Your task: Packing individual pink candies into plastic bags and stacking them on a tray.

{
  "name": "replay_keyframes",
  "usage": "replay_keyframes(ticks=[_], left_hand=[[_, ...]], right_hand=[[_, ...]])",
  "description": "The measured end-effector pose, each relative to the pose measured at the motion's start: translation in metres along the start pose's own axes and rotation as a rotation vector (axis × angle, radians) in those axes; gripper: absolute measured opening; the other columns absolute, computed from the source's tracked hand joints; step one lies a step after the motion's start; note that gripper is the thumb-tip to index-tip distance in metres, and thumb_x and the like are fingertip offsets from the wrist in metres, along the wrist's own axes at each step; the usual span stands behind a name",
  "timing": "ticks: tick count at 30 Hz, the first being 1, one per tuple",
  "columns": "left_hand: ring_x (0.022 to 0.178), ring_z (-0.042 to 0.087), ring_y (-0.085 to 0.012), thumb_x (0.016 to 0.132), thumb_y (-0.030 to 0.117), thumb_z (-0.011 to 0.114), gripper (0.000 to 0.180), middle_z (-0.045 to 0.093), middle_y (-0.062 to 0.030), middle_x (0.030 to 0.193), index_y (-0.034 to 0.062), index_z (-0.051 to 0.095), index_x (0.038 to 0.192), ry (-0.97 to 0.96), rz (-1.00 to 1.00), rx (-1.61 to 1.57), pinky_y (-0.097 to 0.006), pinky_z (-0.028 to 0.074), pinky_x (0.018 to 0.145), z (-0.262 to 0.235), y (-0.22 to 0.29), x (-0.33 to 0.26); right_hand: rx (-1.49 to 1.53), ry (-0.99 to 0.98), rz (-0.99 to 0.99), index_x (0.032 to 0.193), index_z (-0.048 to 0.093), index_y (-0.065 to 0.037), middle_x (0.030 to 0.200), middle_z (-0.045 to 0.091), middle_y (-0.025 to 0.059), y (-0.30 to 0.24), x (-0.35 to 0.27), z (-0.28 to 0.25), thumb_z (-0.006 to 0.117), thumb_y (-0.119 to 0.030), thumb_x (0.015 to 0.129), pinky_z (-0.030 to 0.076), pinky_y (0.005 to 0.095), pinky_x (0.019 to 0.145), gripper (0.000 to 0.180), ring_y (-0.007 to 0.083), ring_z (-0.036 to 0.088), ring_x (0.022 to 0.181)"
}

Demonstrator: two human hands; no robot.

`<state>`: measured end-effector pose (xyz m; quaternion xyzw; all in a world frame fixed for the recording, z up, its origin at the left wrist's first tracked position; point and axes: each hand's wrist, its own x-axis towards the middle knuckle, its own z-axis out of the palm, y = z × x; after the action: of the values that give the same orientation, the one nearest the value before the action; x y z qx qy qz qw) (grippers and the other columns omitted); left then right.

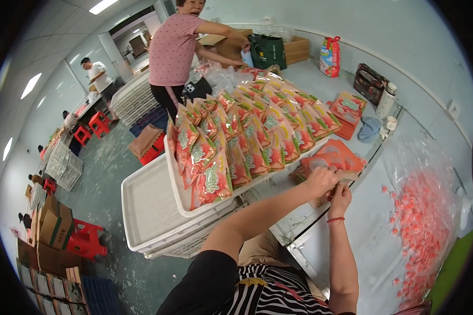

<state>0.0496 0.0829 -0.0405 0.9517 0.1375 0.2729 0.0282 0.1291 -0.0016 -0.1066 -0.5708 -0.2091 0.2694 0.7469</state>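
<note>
Both hands meet at the table edge over a stack of flat red-orange pouches [328, 153]. My left hand [321, 180] is closed on a pouch [349, 175] whose pale edge sticks out to the right of the fingers. Just below it, my right hand [340, 200], with a red bracelet at the wrist, pinches the same pouch; its fingertips are partly hidden. Left of the hands, many filled red and green pouches [257, 144] stand in rows in a white tray [186, 207].
Small red-wrapped pieces [420, 226] spill from a clear bag at the right. A blue cloth [369, 129], a white bottle [387, 100] and a dark bag [370, 83] sit on the far table. A co-worker in pink [174, 50] reaches toward a green bag [268, 51]. Red stools [86, 239] stand left.
</note>
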Motion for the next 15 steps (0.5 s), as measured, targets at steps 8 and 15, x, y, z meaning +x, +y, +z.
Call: replay_keyframes(ticks=[8, 15], left_hand=[[0.079, 0.064, -0.0349, 0.065, 0.010, 0.071, 0.066, 0.060, -0.0158, 0.093, 0.0046, 0.041, 0.123, -0.033, 0.057, -0.114, -0.044, 0.054, 0.062, 0.027, 0.022, -0.012], [0.078, 0.062, -0.0292, 0.065, 0.014, 0.071, 0.033, 0.061, -0.0104, 0.080, 0.0088, 0.058, 0.095, 0.051, -0.033, 0.008, -0.039, 0.052, 0.067, 0.023, 0.030, -0.017]], right_hand=[[0.004, 0.015, 0.342, 0.102, 0.041, -0.004, 0.069, 0.059, 0.0084, -0.024, -0.012, -0.022, 0.055, -0.020, 0.091, 0.041, 0.0271, 0.033, 0.023, 0.0137, 0.055, 0.044], [-0.299, 0.070, -0.035, 0.082, 0.056, 0.007, 0.070, 0.063, 0.0185, 0.022, -0.008, -0.029, 0.056, -0.029, 0.091, 0.046, 0.0406, 0.057, 0.037, 0.0258, 0.060, 0.062]])
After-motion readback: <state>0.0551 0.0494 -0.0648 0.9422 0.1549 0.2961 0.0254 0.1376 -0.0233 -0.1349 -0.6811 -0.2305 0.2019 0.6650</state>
